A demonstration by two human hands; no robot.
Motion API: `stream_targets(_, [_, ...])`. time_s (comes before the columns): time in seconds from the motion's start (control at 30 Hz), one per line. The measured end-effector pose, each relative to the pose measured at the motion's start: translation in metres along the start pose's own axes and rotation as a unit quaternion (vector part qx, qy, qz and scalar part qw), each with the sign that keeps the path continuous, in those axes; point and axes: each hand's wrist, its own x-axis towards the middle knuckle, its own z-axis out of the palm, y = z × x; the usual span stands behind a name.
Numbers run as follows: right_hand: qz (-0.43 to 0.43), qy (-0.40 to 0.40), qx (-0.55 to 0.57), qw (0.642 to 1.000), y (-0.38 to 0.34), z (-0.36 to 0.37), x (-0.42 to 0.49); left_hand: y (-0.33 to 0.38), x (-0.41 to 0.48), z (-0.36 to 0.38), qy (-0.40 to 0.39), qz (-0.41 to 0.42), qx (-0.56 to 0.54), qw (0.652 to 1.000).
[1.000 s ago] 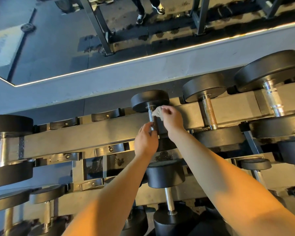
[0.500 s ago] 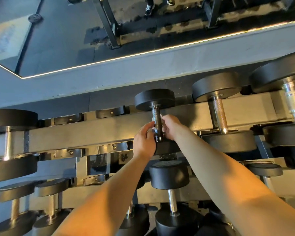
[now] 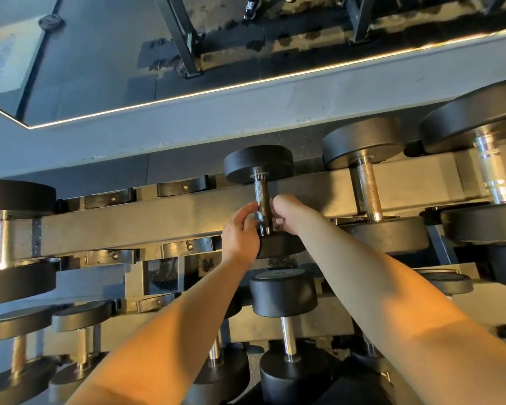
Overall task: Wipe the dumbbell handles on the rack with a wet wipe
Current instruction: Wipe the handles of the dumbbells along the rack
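A small black dumbbell lies across the top rail of the rack (image 3: 129,223); its dark knurled handle (image 3: 261,194) runs from the far head (image 3: 259,163) to the near head (image 3: 278,247). My right hand (image 3: 287,211) curls against the right side of the handle's lower end. The wet wipe is hidden inside its fingers. My left hand (image 3: 240,232) grips the same lower end from the left, its fingers touching the bar. The upper half of the handle is bare.
A larger dumbbell with a brownish handle (image 3: 367,191) sits just to the right, then a big chrome-handled one (image 3: 491,173). Another dumbbell (image 3: 3,235) lies at far left. Lower shelves hold several more dumbbells (image 3: 284,293). A floor mirror (image 3: 100,54) lies behind the rack.
Both hands slid down the handle from near the far head to the near head. The white wipe, visible in my right hand a second ago, is now covered by my fingers.
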Motion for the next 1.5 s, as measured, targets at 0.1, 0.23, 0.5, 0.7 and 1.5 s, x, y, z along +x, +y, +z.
stream_targets(0.1, [-0.035, 0.012, -0.19, 0.981, 0.0, -0.005, -0.005, 0.004, -0.003, 0.0, -0.004, -0.009, -0.013, 1.0])
stream_targets(0.23, [-0.054, 0.004, -0.387, 0.921, 0.003, -0.015, -0.013, 0.005, -0.005, -0.001, -0.008, -0.011, -0.015, 1.0])
stream_targets(0.5, [-0.067, 0.033, -0.418, 0.906, 0.009, -0.012, -0.012, 0.009, -0.008, 0.0, 0.005, -0.011, -0.036, 0.999])
stream_targets(0.7, [-0.075, 0.051, -0.415, 0.905, 0.012, 0.001, -0.002, 0.004, -0.006, 0.005, 0.041, -0.023, -0.09, 0.995])
stream_targets(1.5, [-0.201, 0.12, -0.218, 0.947, 0.034, -0.013, -0.012, -0.022, -0.023, -0.018, 0.012, -0.157, -0.205, 0.966])
